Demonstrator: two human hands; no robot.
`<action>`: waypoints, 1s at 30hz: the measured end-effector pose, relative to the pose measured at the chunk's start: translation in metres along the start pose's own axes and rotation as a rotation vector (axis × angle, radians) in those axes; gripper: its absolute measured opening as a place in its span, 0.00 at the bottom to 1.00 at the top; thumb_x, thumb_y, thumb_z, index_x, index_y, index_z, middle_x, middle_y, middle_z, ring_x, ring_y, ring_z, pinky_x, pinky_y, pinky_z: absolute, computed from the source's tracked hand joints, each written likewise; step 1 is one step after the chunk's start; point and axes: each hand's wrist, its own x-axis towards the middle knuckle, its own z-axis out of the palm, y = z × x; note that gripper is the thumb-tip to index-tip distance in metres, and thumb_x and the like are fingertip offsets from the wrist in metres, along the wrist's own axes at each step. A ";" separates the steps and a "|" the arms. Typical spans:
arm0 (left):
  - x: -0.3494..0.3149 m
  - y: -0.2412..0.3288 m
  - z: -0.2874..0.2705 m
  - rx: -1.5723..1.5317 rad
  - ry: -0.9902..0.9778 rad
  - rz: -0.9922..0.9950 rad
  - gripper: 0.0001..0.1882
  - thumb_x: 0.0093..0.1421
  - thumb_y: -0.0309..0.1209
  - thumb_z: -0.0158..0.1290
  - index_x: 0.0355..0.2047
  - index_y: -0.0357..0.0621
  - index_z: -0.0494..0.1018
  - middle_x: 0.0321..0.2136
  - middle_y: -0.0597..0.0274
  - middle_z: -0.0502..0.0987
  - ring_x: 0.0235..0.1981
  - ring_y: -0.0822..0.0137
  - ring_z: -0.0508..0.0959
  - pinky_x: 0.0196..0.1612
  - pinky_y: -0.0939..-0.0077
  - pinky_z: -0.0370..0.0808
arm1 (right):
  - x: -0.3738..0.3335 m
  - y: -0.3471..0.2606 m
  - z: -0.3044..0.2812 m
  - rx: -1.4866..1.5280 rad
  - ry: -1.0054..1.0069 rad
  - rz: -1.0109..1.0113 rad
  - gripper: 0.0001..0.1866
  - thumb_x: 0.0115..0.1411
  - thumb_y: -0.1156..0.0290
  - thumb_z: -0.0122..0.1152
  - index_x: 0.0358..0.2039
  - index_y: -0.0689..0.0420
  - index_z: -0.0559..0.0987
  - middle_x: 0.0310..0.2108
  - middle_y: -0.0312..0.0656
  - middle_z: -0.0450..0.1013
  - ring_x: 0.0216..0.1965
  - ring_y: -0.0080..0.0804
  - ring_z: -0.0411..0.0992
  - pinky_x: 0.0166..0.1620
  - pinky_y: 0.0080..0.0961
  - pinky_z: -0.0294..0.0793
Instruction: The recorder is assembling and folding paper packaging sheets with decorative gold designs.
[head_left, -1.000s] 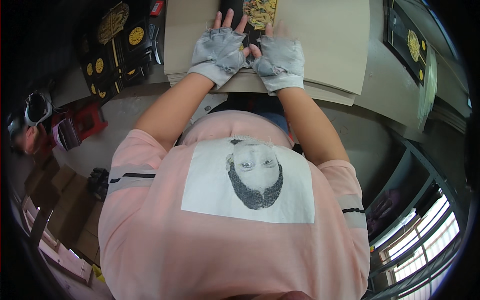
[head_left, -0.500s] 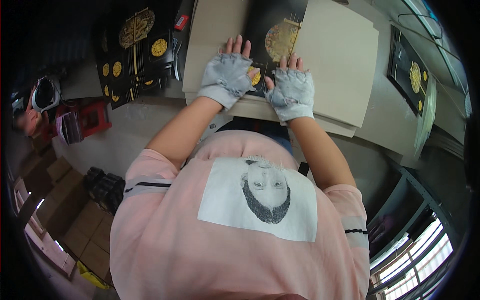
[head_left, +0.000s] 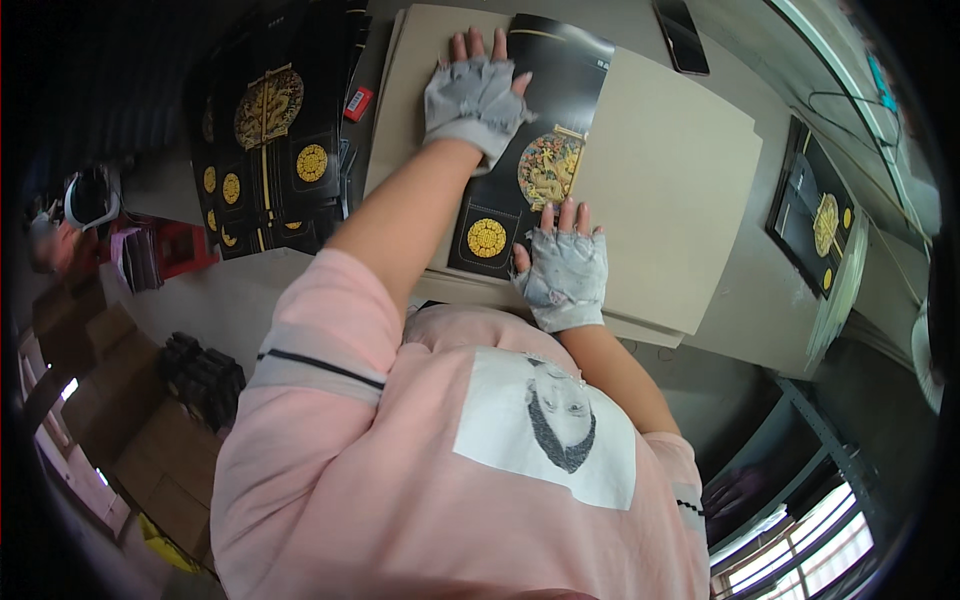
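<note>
A long black printed sheet [head_left: 555, 85] with a colourful round emblem and a yellow medallion lies flat on large beige boards [head_left: 665, 180]. My left hand [head_left: 478, 98], in a grey fingerless glove, rests palm down across the sheet's left edge near its far end. Its fingers are stretched out, holding nothing. Closer to me, my right hand [head_left: 563, 268], gloved the same way, lies at the sheet's right edge below the round emblem. Its fingers are extended and its thumb touches or hovers over the sheet; which of these I cannot tell.
More black printed sheets [head_left: 270, 170] are stacked on the left, beside a small red box [head_left: 358, 103]. A dark phone [head_left: 682, 35] lies at the far right. Another black printed panel [head_left: 805, 210] sits on the right. A red stool [head_left: 185, 248] stands lower left.
My left hand has slid away from me along the sheet's left edge. My right hand stays near the sheet's right edge. The view has shifted, showing more of the far table and the phone.
</note>
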 end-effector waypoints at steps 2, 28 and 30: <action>0.034 -0.004 0.009 -0.042 0.114 -0.059 0.39 0.70 0.55 0.44 0.75 0.49 0.52 0.74 0.40 0.53 0.74 0.38 0.53 0.73 0.42 0.54 | 0.003 -0.002 -0.009 0.010 -0.090 0.022 0.39 0.66 0.44 0.51 0.70 0.57 0.66 0.72 0.57 0.57 0.74 0.61 0.52 0.69 0.65 0.55; -0.130 -0.026 -0.036 0.087 0.041 0.135 0.34 0.69 0.46 0.47 0.71 0.43 0.59 0.71 0.43 0.59 0.72 0.45 0.59 0.70 0.47 0.60 | 0.006 -0.005 -0.001 -0.053 0.068 0.004 0.39 0.65 0.43 0.52 0.69 0.57 0.68 0.71 0.58 0.59 0.72 0.61 0.57 0.67 0.65 0.59; -0.174 -0.029 -0.040 0.050 -0.001 0.127 0.34 0.69 0.44 0.48 0.71 0.43 0.59 0.71 0.44 0.60 0.72 0.45 0.60 0.70 0.48 0.60 | 0.003 -0.005 -0.001 -0.062 0.063 0.022 0.39 0.66 0.44 0.51 0.69 0.57 0.68 0.72 0.57 0.59 0.72 0.60 0.57 0.68 0.63 0.58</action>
